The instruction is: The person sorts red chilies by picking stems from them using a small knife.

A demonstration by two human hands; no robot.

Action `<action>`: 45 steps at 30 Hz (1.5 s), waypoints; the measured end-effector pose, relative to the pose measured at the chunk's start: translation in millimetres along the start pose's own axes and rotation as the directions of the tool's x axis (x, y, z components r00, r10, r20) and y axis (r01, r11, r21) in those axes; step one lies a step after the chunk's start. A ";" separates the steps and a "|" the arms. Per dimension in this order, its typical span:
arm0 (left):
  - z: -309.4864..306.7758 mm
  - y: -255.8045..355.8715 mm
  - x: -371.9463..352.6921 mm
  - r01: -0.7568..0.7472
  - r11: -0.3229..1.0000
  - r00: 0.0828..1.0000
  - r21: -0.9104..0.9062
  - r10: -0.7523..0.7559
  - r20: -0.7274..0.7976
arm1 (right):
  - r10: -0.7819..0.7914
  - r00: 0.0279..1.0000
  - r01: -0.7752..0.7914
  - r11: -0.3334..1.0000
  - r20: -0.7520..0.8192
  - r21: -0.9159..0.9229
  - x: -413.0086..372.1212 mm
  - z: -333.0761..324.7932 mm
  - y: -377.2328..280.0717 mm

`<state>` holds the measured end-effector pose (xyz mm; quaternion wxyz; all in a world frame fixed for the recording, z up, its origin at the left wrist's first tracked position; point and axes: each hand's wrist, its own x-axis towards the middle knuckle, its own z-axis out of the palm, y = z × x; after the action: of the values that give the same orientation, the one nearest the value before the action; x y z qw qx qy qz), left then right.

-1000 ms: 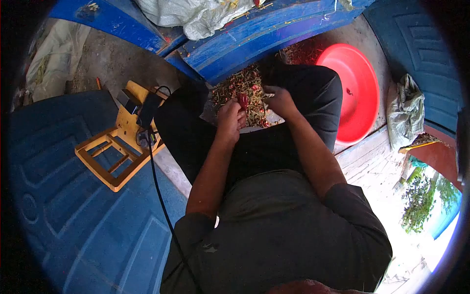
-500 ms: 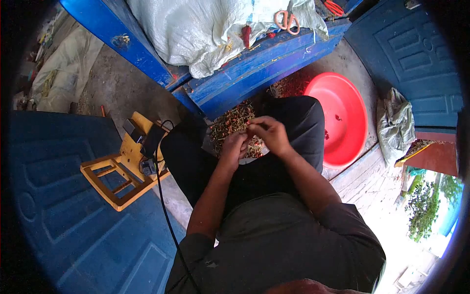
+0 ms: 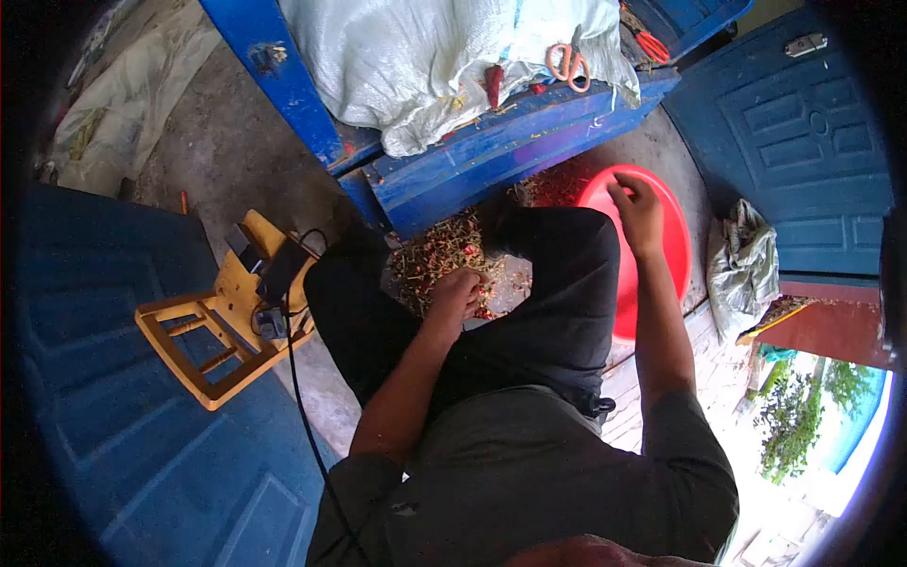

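Note:
My left hand [image 3: 455, 296] is closed above a pile of dry stems and small red chili-like bits [image 3: 430, 260] between my knees. What its curled fingers hold, if anything, is hidden. Out to the right, my right hand [image 3: 639, 215] hangs over the near-left part of a large red plastic basin [image 3: 666, 255]. Its fingers are bent in toward the thumb, and I cannot make out anything between them. Most of the basin's inside is hidden by this hand and forearm.
A blue wooden bench [image 3: 529, 137] carries a white woven sack [image 3: 406, 66], pink-handled scissors [image 3: 568, 68] and a dried red chili [image 3: 494, 85]. A small yellow wooden chair [image 3: 203, 350] with dark devices and a cable stands left. A crumpled sack [image 3: 742, 269] lies right of the basin.
My right hand has left my left hand's side and moved right and upward to above the red basin. My left hand stays over the pile. The whole view has shifted slightly.

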<state>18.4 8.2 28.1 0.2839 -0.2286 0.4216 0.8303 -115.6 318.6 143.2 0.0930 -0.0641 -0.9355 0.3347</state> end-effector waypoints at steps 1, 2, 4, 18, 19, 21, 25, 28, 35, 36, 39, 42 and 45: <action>-2.1 -0.3 2.0 0.007 1.000 1.000 -0.019 -0.007 -0.003 | -0.082 0.993 0.072 0.990 0.085 0.117 17.0 13.8 -39.2; -5.2 0.0 2.5 0.033 0.998 0.999 -0.045 -0.034 -0.024 | -0.118 0.992 0.111 0.985 0.047 0.136 42.9 45.3 -36.1; -13.8 -0.8 -1.7 0.001 0.999 1.000 -0.049 -0.002 -0.024 | -0.215 0.974 0.209 0.974 0.065 0.086 67.6 68.3 -106.7; -28.8 1.1 -8.1 -0.096 0.981 0.995 -0.172 0.101 0.021 | -0.386 0.916 0.371 0.919 0.112 0.136 104.6 132.0 -149.6; -27.5 1.3 -8.4 -0.089 0.981 0.995 -0.171 0.095 0.026 | -0.328 0.937 0.283 0.916 0.124 0.284 96.2 129.4 -145.9; -25.1 1.3 -9.1 -0.070 0.985 0.998 -0.158 0.069 -0.010 | -0.265 0.954 0.184 0.887 0.141 0.424 79.1 122.8 -140.5; -27.0 -1.3 -5.8 -0.035 0.993 0.999 -0.114 0.037 0.011 | -0.150 0.965 -0.013 0.796 0.217 0.606 34.7 101.3 -138.9; -19.0 2.0 -11.0 -0.067 0.993 0.997 -0.099 0.062 -0.048 | -0.098 0.945 -0.169 0.670 0.312 0.722 9.2 101.7 -121.7; -12.9 -0.3 -7.7 -0.041 0.999 0.989 -0.010 0.039 -0.143 | -0.341 0.504 -0.409 0.715 0.793 0.567 -82.9 129.5 -54.0; -20.0 -13.3 1.1 -0.076 0.997 0.983 -0.004 0.074 -0.167 | -0.371 0.441 -0.406 0.729 0.817 0.551 -98.8 136.7 -46.8; -18.0 -8.4 1.8 -0.073 0.997 0.981 0.014 0.075 -0.179 | -0.357 0.390 -0.578 0.623 0.849 0.527 -140.4 148.3 -47.0; -23.1 -7.1 2.3 -0.129 0.988 0.975 -0.089 0.110 -0.191 | -0.365 0.478 -0.492 0.642 0.799 0.588 -150.7 147.1 -58.4; -25.4 -11.0 5.3 -0.129 0.978 0.970 -0.166 0.089 -0.226 | -0.431 0.630 -0.253 0.673 0.646 0.695 -157.0 151.9 -61.3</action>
<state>25.3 -6.1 4.8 0.1681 -0.3191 0.3855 0.8493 0.9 149.6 46.4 -0.2797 0.1799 -0.6659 0.6679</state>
